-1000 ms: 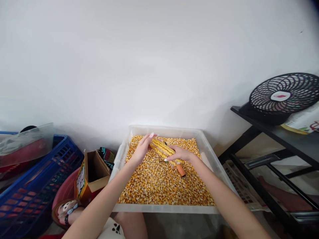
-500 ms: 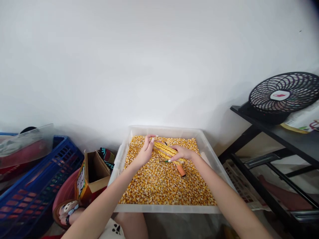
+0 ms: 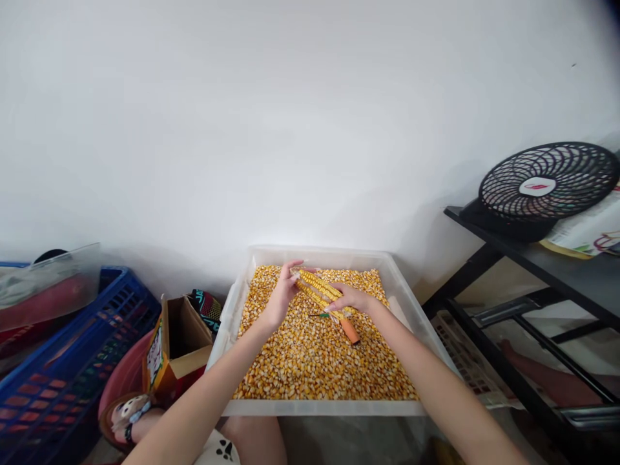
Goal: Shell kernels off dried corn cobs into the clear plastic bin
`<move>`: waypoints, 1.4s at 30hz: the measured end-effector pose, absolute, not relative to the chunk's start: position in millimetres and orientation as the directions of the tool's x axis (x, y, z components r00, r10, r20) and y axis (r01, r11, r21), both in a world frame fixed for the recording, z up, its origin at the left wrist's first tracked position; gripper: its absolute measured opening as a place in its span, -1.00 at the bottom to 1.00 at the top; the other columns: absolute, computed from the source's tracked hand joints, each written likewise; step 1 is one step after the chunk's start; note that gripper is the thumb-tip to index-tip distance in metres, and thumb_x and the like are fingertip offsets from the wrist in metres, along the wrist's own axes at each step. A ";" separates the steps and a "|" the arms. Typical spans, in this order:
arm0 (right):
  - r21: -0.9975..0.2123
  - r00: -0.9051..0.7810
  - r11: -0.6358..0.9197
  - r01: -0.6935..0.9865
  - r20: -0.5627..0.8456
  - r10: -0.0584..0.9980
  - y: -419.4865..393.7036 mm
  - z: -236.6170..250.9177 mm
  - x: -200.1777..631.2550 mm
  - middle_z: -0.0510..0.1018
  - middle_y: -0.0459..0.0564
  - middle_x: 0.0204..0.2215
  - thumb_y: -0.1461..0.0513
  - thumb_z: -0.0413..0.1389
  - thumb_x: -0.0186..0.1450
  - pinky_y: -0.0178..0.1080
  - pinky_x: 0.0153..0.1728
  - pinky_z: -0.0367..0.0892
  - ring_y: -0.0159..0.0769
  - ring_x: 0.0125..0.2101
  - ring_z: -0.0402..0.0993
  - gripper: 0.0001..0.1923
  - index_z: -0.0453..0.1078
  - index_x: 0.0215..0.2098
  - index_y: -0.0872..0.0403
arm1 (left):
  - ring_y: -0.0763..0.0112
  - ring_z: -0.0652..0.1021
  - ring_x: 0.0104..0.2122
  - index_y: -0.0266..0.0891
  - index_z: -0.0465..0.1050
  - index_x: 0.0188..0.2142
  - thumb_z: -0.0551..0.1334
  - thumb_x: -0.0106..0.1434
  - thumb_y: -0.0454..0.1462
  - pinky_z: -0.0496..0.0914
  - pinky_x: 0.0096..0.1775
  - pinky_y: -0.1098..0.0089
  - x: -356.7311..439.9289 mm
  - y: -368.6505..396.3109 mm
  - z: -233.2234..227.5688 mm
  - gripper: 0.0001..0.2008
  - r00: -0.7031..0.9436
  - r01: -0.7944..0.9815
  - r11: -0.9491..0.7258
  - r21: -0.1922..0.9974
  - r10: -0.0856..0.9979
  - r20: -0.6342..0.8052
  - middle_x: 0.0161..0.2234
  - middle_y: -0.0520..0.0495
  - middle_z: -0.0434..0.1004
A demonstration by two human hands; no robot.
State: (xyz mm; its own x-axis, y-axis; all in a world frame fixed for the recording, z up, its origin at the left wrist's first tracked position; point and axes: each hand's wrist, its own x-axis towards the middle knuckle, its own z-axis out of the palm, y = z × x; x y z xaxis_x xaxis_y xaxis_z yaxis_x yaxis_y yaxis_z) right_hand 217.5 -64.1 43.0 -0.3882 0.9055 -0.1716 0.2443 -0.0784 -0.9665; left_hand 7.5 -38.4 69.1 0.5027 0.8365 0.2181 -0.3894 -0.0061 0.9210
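While a white wall (image 3: 310, 116) is filling the upper half of the view, a clear plastic tub (image 3: 407, 297) is sitting on the floor below it, holding a deep bed of loose corn kernels (image 3: 314, 361). To the left, a blue crate (image 3: 62, 374) and an open cardboard box (image 3: 177, 345) are standing beside the tub; to the right, a black rack (image 3: 533, 258) is carrying a black fan (image 3: 547, 187).

Over the far half of the tub, both hands are meeting on a corn cob (image 3: 317, 289). Its long axis is running diagonally, from the upper left near the tub's far wall down toward the lower right. The left hand (image 3: 281, 294) is curling loosely around the cob's far, upper-left end, fingers half closed and pinching it from the left side. The right hand (image 3: 351, 298) is lying across the cob's nearer, lower-right end, fingers bent over it and pressing down. That same hand is also gripping a small tool with an orange handle (image 3: 351, 331), which is sticking out below the palm toward the person; its tip is hidden among the fingers and kernels.

So the cob is lying between the two hands, hovering just above the kernel bed, with each hand holding one end and neither clearly nearer its middle.
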 end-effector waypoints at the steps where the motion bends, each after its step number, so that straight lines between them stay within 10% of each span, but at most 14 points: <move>1: -0.963 -0.379 -0.077 0.258 -0.174 0.909 -64.3 44.3 217.2 0.45 -0.16 -0.46 0.13 0.27 -0.11 -0.28 -0.31 0.26 -0.34 -0.43 0.34 -0.59 0.42 -0.31 0.12 | 0.21 0.46 -0.12 -0.21 0.24 -0.02 0.08 0.20 -0.09 0.27 -0.11 0.26 7.6 -36.8 69.8 -0.60 0.506 -0.435 0.029 0.900 0.834 0.218 -0.13 -0.17 0.51; 13: -0.831 -0.351 0.093 0.548 -0.128 0.928 -62.8 52.3 218.9 0.53 -0.02 -0.21 0.07 0.27 -0.02 -0.21 -0.19 0.32 -0.16 -0.22 0.44 -0.41 0.40 -0.04 0.09 | 0.42 0.40 -0.32 -0.16 0.34 -0.17 0.06 0.21 0.04 0.31 -0.38 0.49 8.3 -28.1 54.6 -0.62 0.338 -0.069 -0.055 0.996 0.938 0.075 -0.31 0.00 0.38; 30: -0.699 -0.306 0.212 0.683 -0.011 0.952 -64.4 51.8 217.6 0.55 -0.04 -0.27 0.06 0.27 -0.04 -0.25 -0.25 0.32 -0.18 -0.28 0.45 -0.41 0.43 -0.05 0.08 | 0.46 0.34 -0.40 -0.13 0.13 -0.22 0.09 0.21 -0.04 0.28 -0.37 0.48 10.7 -32.2 54.2 -0.73 0.372 -0.130 -0.022 0.991 0.926 0.070 -0.40 0.07 0.25; 42: -0.467 -0.246 0.271 0.842 0.114 0.963 -71.6 61.5 209.7 0.54 -0.02 -0.15 0.04 0.20 0.07 -0.24 -0.17 0.27 -0.18 -0.21 0.44 -0.35 0.28 0.13 -0.04 | 0.36 0.43 -0.38 -0.27 0.43 -0.34 0.01 0.21 0.05 0.33 -0.45 0.46 -4.0 -12.8 55.1 -0.55 0.405 -0.057 0.035 0.998 0.914 -0.009 -0.36 -0.10 0.42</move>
State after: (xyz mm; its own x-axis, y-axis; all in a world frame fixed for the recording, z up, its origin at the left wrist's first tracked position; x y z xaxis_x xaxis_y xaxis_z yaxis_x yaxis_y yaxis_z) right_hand 209.7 -71.6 61.5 -0.2461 0.9625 0.1139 0.8420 0.2705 -0.4667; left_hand -4.0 -12.8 55.1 0.4046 0.9145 -0.0087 -0.0571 0.0348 0.9978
